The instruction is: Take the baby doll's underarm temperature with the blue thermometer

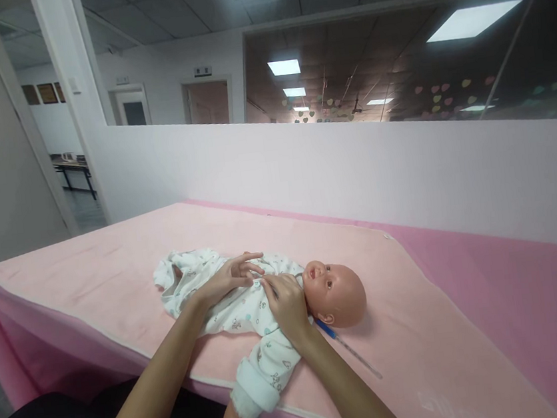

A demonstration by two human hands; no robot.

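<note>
A baby doll (336, 293) lies on its back, its head to the right. It wears a white baby romper (235, 318) with a small coloured print. One sleeve is folded up near the cuff, and the doll's bare hand hangs past the table edge. Over the romper's chest, my left hand (230, 275) has its fingers stretched out and apart, the tips close to the front opening. My right hand (287, 298) rests on the upper chest beneath the doll's chin, its fingers bent and pinched on the romper's fabric. The exact pinch point is partly hidden.
A glass thermometer (358, 355) with a blue end lies beside the doll's head, partly behind my right forearm. A pale pink mat (113, 255) covers the table over a darker pink cloth (530, 294). Behind stands a white half wall (355, 173) with windows above.
</note>
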